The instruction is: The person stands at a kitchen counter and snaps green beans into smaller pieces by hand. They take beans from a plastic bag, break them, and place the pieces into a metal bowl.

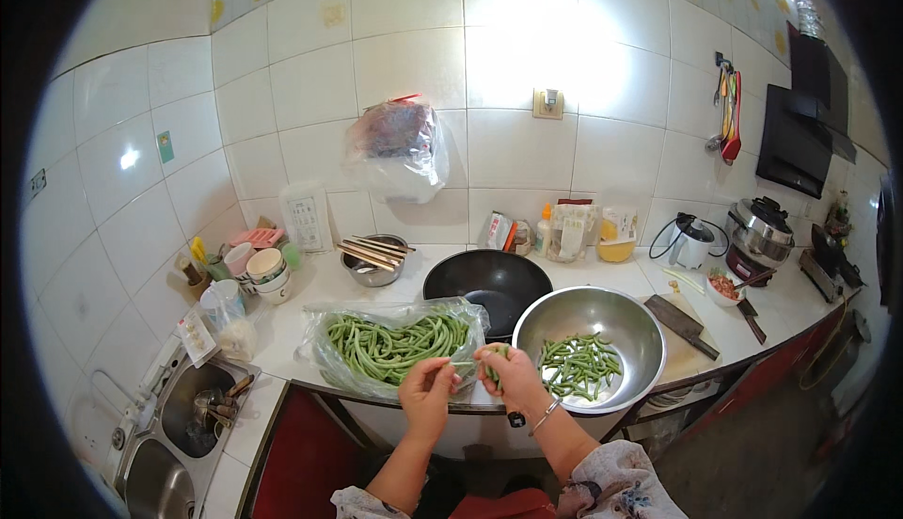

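Long green beans fill a clear plastic bag lying open at the counter's front edge. Just in front of it, my left hand is closed in a pinch at one end of a thin bean. My right hand, with a bracelet at the wrist, is wrapped round several green beans; its fingertips face the left hand across a small gap. Right of that hand stands a wide steel bowl with short bean pieces on its bottom.
Behind the bag and bowl sits a black wok. A cleaver rests on a cutting board at the right. Chopsticks lie across a steel pot. A double sink is at the left.
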{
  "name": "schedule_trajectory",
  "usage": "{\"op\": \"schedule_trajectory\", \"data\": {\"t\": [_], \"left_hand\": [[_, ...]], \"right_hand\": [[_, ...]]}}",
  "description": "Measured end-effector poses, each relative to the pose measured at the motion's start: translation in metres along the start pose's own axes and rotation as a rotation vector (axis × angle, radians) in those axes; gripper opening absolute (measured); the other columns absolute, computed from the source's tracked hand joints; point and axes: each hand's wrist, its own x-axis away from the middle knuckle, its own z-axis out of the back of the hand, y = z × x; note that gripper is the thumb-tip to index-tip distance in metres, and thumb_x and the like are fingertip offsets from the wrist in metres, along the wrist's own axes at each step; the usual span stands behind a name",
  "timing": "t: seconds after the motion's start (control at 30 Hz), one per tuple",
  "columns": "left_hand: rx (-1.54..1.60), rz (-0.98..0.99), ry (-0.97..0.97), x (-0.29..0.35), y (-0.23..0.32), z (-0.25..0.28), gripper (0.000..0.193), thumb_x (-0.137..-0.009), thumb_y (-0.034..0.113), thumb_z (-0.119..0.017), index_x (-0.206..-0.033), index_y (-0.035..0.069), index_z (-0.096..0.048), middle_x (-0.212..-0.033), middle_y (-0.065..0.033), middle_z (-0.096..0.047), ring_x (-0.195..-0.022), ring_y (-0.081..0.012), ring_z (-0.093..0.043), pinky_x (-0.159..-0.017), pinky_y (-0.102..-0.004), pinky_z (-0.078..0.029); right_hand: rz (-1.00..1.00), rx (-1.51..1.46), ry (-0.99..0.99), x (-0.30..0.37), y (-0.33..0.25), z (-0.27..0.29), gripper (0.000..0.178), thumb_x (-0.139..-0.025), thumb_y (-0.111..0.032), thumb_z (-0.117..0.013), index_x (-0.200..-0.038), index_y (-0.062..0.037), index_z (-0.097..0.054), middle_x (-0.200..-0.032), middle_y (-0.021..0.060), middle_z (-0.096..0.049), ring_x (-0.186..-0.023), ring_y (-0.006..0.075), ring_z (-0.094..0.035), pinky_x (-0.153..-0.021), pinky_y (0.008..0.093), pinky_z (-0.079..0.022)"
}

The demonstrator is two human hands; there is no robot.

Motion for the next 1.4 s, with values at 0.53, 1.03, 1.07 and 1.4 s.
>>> {"op": "schedule_trajectory", "data": {"t": [0.53,1.03,1.07,1.4], "left_hand": [[-0.145,0.175,-0.028,-0.004,-0.011,0.039,0.019,-0.081,0.004,-0.060,-0.100,0.001,-0.060,-0.085,-0.0018,-0.060,-0.071,-0.0069,-0.055,-0.062,-0.0210,-0.047],[-0.805,-0.084,0.025,-0.048,0.039,0.074,0.012,-0.079,0.007,-0.058,-0.090,0.001,-0.060,-0.084,-0.0090,-0.058,-0.068,-0.0170,-0.054,-0.061,-0.0269,-0.044],[-0.803,-0.086,0.050,-0.050,0.039,0.079,0.013,-0.079,0.006,-0.058,-0.090,0.001,-0.060,-0.083,-0.0090,-0.057,-0.067,-0.0170,-0.054,-0.061,-0.0269,-0.044],[-1.231,0.160,0.005,-0.061,0.031,0.106,0.030,-0.074,0.017,-0.063,-0.101,0.004,-0.059,-0.077,-0.0106,-0.058,-0.069,-0.0261,-0.056,-0.064,-0.0354,-0.045]], "right_hand": [[0.557,0.699,0.509,-0.004,-0.026,0.038,0.010,-0.081,-0.009,-0.058,-0.089,-0.0027,-0.057,-0.073,0.0046,-0.057,-0.062,0.0114,-0.053,-0.056,0.0245,-0.044],[0.772,1.108,0.609,0.003,-0.036,0.063,0.022,-0.081,-0.003,-0.047,-0.101,-0.0018,-0.056,-0.113,0.0167,-0.052,-0.110,0.0316,-0.045,-0.096,0.0390,-0.033],[0.757,1.141,0.640,0.002,-0.037,0.066,0.022,-0.081,-0.003,-0.045,-0.101,-0.0016,-0.056,-0.112,0.0174,-0.052,-0.110,0.0322,-0.045,-0.096,0.0398,-0.033],[0.709,1.055,0.520,0.014,-0.045,0.051,0.023,-0.079,-0.011,-0.055,-0.100,-0.0026,-0.057,-0.114,0.0164,-0.052,-0.110,0.0312,-0.046,-0.095,0.0381,-0.034]]}}
